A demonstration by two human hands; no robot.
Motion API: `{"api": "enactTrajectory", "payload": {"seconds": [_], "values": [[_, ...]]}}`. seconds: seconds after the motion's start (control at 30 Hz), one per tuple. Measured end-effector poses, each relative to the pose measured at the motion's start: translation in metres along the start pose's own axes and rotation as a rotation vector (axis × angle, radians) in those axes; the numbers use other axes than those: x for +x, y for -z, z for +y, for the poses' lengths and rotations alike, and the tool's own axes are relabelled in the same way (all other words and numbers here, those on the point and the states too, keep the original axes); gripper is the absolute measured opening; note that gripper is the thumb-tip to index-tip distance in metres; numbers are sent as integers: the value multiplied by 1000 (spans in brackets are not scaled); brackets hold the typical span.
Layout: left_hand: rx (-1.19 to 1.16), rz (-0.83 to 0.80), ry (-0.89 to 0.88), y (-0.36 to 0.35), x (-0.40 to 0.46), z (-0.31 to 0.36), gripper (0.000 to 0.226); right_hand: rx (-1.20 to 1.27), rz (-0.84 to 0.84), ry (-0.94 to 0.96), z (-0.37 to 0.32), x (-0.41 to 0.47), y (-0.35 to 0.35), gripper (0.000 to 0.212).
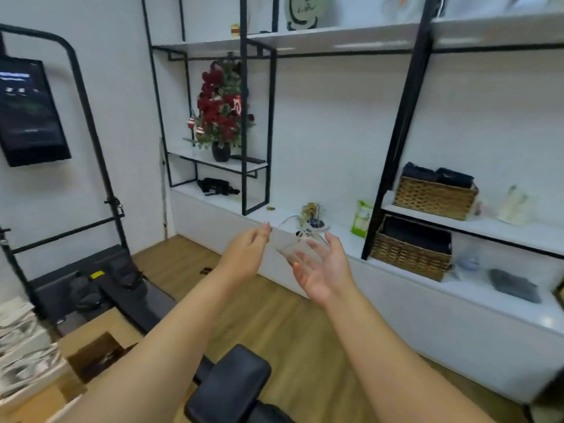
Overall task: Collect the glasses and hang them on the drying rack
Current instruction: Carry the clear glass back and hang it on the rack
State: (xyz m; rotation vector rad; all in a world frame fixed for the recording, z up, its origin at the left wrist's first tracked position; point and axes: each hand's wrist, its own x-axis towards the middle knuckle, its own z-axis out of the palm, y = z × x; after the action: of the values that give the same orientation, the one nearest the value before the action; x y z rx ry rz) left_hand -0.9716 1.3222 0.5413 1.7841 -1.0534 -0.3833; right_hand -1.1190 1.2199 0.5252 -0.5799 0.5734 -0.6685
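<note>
A clear glass (300, 244) with a small black-and-white print is tilted in the air between my hands, rim pointing up and left. My right hand (325, 270) is palm up and holds it between the thumb and the fingers, which show through its base. My left hand (247, 254) is beside the rim with relaxed, nearly straight fingers; whether it touches the glass is unclear. Just behind the glass, a small gold-coloured metal stand (311, 209) sits on the low white counter (396, 288). It is blurred and partly hidden.
A black-framed shelf unit (406, 117) rises from the counter, holding two wicker baskets (412, 248), a green packet (361, 218) and a red flower arrangement (221, 114). Below me is a black padded seat (232, 383), with cardboard boxes (91, 352) and a treadmill frame (91, 117) to the left.
</note>
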Motion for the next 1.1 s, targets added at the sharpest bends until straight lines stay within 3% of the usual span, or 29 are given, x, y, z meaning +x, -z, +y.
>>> {"api": "enactTrajectory", "payload": {"seconds": [0.13,0.23,0.47,0.63,0.8,1.1], "values": [[-79,-120,-44,-84,91,7,50,85,59,68,-62,62,50,45],[-90,-158,-55,-136,154,10,53,119,108,108,-108,99,84,43],[-108,-231,-106,-250,275,24,50,160,149,209,-214,186,158,52],[-91,-201,-122,-314,361,34,50,93,116,205,-276,273,204,55],[-85,-139,-29,-360,436,35,51,7,113,141,-330,356,228,52],[38,7,36,-391,577,3,42,-74,83,60,-389,520,227,45]]}}
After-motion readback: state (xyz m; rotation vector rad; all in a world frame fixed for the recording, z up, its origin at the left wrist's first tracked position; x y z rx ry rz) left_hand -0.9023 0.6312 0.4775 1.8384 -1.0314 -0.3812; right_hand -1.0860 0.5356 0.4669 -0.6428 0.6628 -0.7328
